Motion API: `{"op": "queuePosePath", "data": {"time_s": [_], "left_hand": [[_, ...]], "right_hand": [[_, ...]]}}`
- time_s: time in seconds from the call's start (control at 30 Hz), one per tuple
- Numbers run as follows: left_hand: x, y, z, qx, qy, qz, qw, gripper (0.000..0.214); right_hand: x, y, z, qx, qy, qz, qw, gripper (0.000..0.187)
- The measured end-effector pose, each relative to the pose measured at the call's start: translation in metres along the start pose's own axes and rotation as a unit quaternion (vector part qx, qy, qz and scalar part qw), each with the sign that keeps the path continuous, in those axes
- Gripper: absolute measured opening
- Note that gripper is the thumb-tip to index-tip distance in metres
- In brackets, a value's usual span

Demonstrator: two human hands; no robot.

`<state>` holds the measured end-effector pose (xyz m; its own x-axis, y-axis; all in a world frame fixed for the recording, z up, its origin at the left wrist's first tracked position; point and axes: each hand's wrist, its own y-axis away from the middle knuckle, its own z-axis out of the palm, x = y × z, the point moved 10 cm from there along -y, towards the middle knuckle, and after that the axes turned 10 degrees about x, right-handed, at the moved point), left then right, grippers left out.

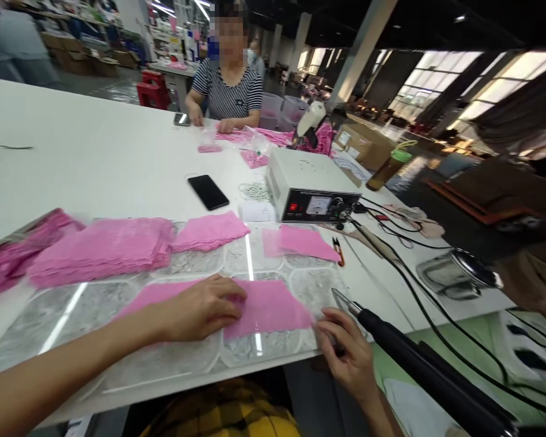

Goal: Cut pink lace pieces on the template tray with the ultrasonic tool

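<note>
A pink fabric piece [266, 303] lies on the clear patterned mat [182, 358] at the table's front edge. My left hand [209, 306] rests palm down on it, fingers bent and lying on the cloth; they hide its middle. At the right corner of the fabric, the fingertips of my right hand [346, 346] are closed on the tip, slightly blurred. Just beside that hand is a black pen-like tool [391, 346] with a bent metal tip, on a cable; the hand does not hold it. Behind my hands lie a thick pink fabric stack [104, 246] and a smaller stack [212, 232].
A white control box [313, 176] with cables stands at the back right. Nearby are orange thread snips [338, 252], a smaller pink piece [307, 241], a black phone [208, 192] and a metal-lidded glass jar [457, 273]. Across the table sits a person [230, 91] handling pink material.
</note>
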<state>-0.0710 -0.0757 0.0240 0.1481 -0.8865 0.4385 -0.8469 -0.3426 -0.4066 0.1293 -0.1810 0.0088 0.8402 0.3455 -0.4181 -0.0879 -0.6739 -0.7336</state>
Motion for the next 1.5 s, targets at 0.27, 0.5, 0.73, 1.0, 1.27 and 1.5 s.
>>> {"op": "queuePosePath", "data": {"time_s": [0.27,0.5,0.73,1.0,1.27,1.5], "left_hand": [[0.017,-0.020,0.034,-0.045,-0.027,0.097,0.994,0.030],[0.009,-0.012,0.041,-0.063,-0.055,0.094,0.992,0.035],[0.012,-0.013,0.045,-0.099,-0.096,0.113,0.984,0.036],[0.009,-0.008,0.049,-0.096,-0.099,0.106,0.985,0.035],[0.014,-0.012,0.040,-0.069,-0.078,0.110,0.988,0.033],[0.020,-0.021,0.045,-0.091,-0.080,0.119,0.985,0.035]], "right_hand": [[-0.001,-0.002,0.005,-0.003,0.014,0.016,1.000,0.027],[0.011,0.001,0.001,0.024,0.038,0.078,0.996,0.019],[0.022,-0.004,0.021,-0.025,0.060,0.164,0.984,0.012],[0.027,-0.006,0.022,-0.006,0.036,0.206,0.978,0.015],[0.031,-0.006,0.015,0.001,0.037,0.194,0.980,0.011],[0.000,0.003,0.002,0.027,0.022,0.038,0.999,0.021]]}}
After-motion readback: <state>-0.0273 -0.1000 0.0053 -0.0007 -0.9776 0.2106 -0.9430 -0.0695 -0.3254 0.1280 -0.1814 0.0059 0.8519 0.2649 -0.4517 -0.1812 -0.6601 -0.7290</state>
